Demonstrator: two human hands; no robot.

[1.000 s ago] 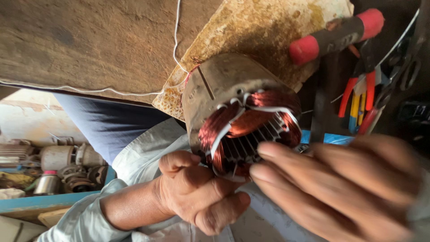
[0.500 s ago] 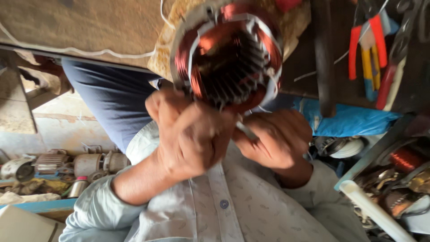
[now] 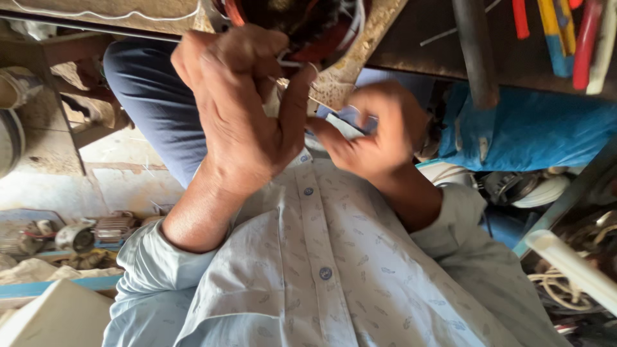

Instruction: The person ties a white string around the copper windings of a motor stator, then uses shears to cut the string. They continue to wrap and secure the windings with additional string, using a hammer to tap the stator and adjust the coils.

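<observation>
A motor stator [image 3: 302, 22] with copper windings and white lacing is cut off by the top edge; it rests on a rusty, flaking plate [image 3: 360, 58]. My left hand [image 3: 241, 115] is up against its lower rim, fingers curled over the windings and thumb stretched up to the edge. Just right of it, my right hand [image 3: 382, 135] pinches a thin pale strip [image 3: 340, 123] between thumb and fingers, below the stator. My light patterned shirt [image 3: 321, 270] fills the lower part of the view.
Hand tools with red and yellow handles [image 3: 565, 32] and a dark metal bar [image 3: 475, 51] lie on the bench at top right, above a blue cloth [image 3: 546, 128]. Old motor parts [image 3: 77, 234] sit low at the left. A white pipe [image 3: 572, 263] and cable clutter are at the right.
The view has tipped down, so the stator has slid to the top edge and more shirt shows. My right hand has moved off the stator to pinch the pale strip.
</observation>
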